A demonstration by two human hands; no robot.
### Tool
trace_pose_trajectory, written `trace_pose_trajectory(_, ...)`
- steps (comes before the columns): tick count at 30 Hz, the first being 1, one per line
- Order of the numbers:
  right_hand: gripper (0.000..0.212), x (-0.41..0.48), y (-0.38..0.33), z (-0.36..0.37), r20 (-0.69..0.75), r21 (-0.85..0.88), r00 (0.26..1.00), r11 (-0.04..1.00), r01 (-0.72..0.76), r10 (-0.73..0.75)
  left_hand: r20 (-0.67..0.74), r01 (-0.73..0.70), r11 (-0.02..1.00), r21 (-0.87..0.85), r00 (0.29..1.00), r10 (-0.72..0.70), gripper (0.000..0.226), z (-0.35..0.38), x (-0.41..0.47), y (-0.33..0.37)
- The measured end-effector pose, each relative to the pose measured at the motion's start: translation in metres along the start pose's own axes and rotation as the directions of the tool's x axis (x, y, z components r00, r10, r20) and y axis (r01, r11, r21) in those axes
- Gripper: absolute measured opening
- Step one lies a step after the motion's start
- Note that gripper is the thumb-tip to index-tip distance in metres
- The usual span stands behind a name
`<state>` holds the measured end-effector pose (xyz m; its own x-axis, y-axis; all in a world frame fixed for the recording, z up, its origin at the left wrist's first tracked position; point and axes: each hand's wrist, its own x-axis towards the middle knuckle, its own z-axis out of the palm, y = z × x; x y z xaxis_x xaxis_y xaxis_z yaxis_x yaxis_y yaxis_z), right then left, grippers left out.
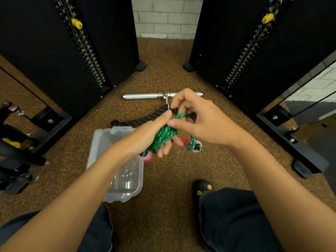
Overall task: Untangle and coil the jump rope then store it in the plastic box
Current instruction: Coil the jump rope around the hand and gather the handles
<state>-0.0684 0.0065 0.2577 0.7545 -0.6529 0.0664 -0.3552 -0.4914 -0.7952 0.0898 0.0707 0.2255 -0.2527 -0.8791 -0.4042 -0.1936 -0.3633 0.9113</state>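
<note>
Above the floor, between the two black weight towers, both hands work the rope in mid-air. Left hand (154, 135) has the green jump rope (162, 136) wound round its fingers, which are closed on the bundle. Right hand (198, 119) pinches the free strand between thumb and forefinger, just beside the left thumb.

Judgement: coiling is well along but not finished. To do it well, keep even tension on the strand, lay each turn flat beside the one before, and hold the bundle firm so it cannot spring open; tuck both handles in before lowering.

Rope: green braid with darker flecks, thin, limp. One pink handle (145, 157) hangs below the left palm, the other pink handle (195, 146) dangles under the right hand. Clear plastic box (98, 142) sits open on the floor, near left, below the left forearm
</note>
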Motion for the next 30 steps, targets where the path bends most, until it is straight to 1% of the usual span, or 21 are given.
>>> trace_pose_trajectory(2,0.023,0.001,0.005,-0.002,-0.027,0.047,0.999,0.999,-0.023,0.024,0.064,0.001,0.991,-0.131,0.998,0.008,0.077,0.002,-0.002,0.007)
trace_pose_trajectory(4,0.018,0.003,0.008,0.001,-0.034,0.083,0.999,0.996,-0.031,0.034,0.087,-0.021,0.967,-0.255,0.995,0.045,0.066,0.004,-0.004,0.013)
trace_pose_trajectory(7,0.011,0.005,0.008,0.005,-0.022,0.114,0.998,0.992,-0.051,0.054,0.125,-0.049,0.879,-0.475,0.985,0.122,0.059,0.001,-0.005,0.014)
trace_pose_trajectory(9,0.02,0.006,0.007,0.008,-0.017,0.086,0.997,0.993,-0.076,0.078,0.128,-0.053,0.796,-0.604,0.978,0.163,0.059,0.0,-0.004,0.015)
trace_pose_trajectory(11,0.031,0.006,0.007,0.012,0.004,0.049,0.995,0.994,-0.102,0.102,0.087,-0.074,0.688,-0.722,0.977,0.196,0.057,-0.003,-0.004,0.015)
trace_pose_trajectory(14,0.031,0.007,0.007,0.018,0.056,-0.03,0.989,0.99,-0.137,0.138,0.007,-0.13,0.507,-0.852,0.966,0.259,0.051,-0.007,-0.003,0.015)
trace_pose_trajectory(16,0.028,0.006,0.008,0.021,0.087,-0.069,0.985,0.987,-0.146,0.152,-0.061,-0.172,0.432,-0.885,0.964,0.259,0.049,-0.01,-0.004,0.016)
trace_pose_trajectory(17,0.026,0.006,0.008,0.023,0.103,-0.083,0.983,0.986,-0.146,0.155,-0.1,-0.195,0.416,-0.888,0.966,0.239,0.048,-0.011,-0.004,0.016)
trace_pose_trajectory(18,0.024,0.005,0.009,0.025,0.12,-0.107,0.98,0.983,-0.148,0.16,-0.141,-0.222,0.414,-0.883,0.966,0.217,0.046,-0.011,-0.004,0.017)
trace_pose_trajectory(20,0.021,0.005,0.01,0.029,0.156,-0.181,0.973,0.973,-0.14,0.169,-0.226,-0.285,0.449,-0.847,0.957,0.18,0.044,-0.011,-0.003,0.017)
trace_pose_trajectory(22,0.012,0.003,0.01,0.032,0.195,-0.234,0.971,0.968,-0.094,0.141,-0.319,-0.345,0.516,-0.784,0.937,0.141,0.042,-0.011,-0.001,0.017)
trace_pose_trajectory(24,0.011,0.002,0.007,0.034,0.226,-0.258,0.969,0.965,-0.043,0.104,-0.419,-0.391,0.608,-0.691,0.902,0.103,0.04,-0.01,0.001,0.017)
trace_pose_trajectory(26,0.013,0.001,0.003,0.036,0.231,-0.257,0.97,0.966,-0.008,0.07,-0.509,-0.408,0.723,-0.557,0.856,0.091,0.034,-0.008,0.003,0.017)
trace_pose_trajectory(28,0.013,0.002,0.0,0.037,0.219,-0.25,0.975,0.968,0.019,0.037,-0.563,-0.376,0.835,-0.403,0.821,0.098,0.026,-0.004,0.003,0.017)
trace_pose_trajectory(29,0.011,0.002,0.0,0.037,0.212,-0.243,0.977,0.97,0.024,0.029,-0.57,-0.337,0.897,-0.286,0.812,0.124,0.026,-0.003,0.004,0.015)
trace_pose_trajectory(30,0.01,0.003,0.0,0.037,0.202,-0.237,0.979,0.971,0.028,0.021,-0.556,-0.289,0.948,-0.132,0.813,0.171,0.029,-0.001,0.004,0.013)
